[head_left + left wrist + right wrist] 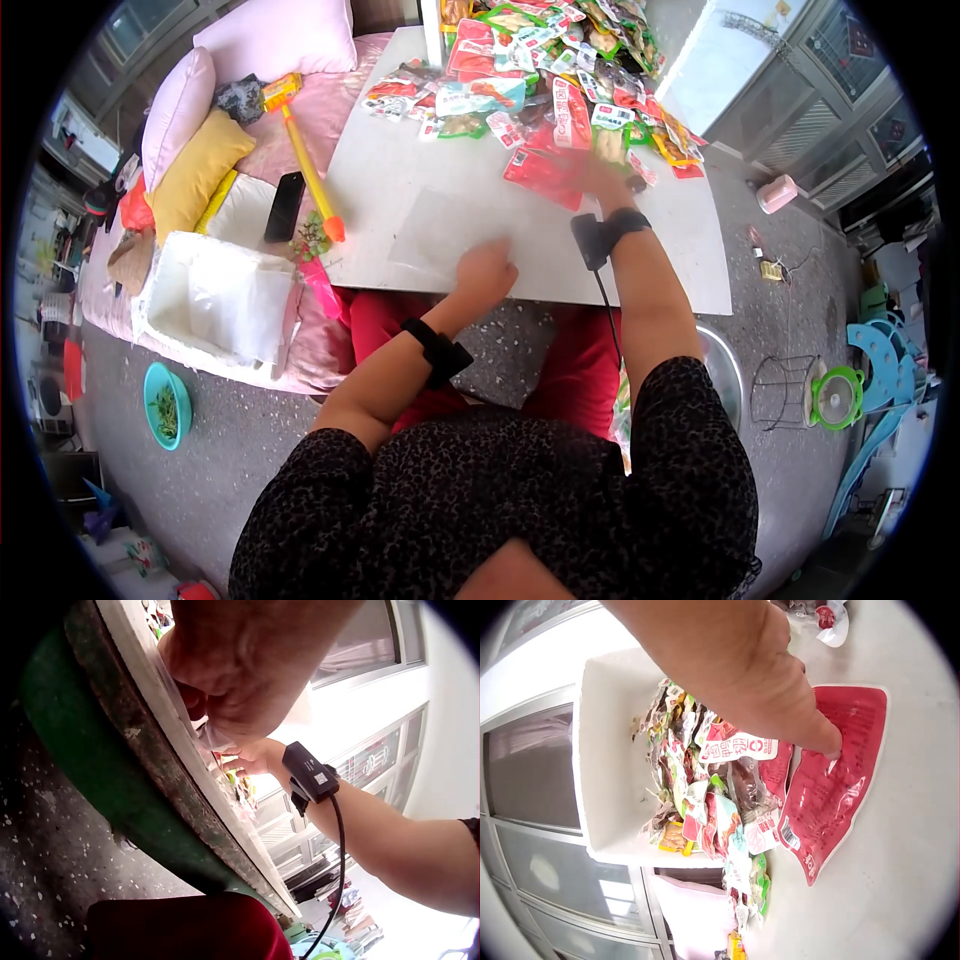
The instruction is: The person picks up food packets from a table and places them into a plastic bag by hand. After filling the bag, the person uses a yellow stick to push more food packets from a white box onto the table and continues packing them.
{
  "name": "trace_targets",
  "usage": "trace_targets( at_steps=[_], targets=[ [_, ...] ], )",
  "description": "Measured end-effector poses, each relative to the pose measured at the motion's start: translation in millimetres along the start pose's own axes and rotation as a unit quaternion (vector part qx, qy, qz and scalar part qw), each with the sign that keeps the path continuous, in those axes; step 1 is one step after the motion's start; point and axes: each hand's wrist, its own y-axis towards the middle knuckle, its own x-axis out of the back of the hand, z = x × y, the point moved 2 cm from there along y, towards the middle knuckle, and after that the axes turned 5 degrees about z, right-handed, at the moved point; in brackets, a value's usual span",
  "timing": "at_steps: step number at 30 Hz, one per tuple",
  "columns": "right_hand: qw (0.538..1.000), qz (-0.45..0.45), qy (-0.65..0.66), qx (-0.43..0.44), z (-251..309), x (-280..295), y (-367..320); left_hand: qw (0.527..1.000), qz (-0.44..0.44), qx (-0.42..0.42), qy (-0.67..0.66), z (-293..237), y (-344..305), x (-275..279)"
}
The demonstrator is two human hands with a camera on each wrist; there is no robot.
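Note:
My left hand [487,272] is curled low over the table's near edge, by a clear plastic bag [430,228] lying flat; in the left wrist view the hand [247,667] pinches a bit of clear plastic [214,739]. A red printed packet [545,168] is under my right hand [603,183], blurred in the head view. The right wrist view shows one fingertip of that hand [769,690] on the upper part of the red packet [832,780], its other fingers mostly hidden. From the left wrist view, the right hand [255,759] has red at its fingertips.
Many colourful packets [480,95] are heaped at the table's back, spilling from a white foam box [615,750]. Left of the table [360,165], a bed holds pillows [280,38], a phone [284,207], a yellow toy hammer [305,160] and a lined white box [215,300].

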Motion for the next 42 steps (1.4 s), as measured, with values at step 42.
trace_targets(
  at_steps=[42],
  targets=[
    [0.815, 0.055, 0.571, -0.08, 43, -61, -140, 0.982, -0.112, -0.149, -0.009, -13, -15, -13]
  ],
)
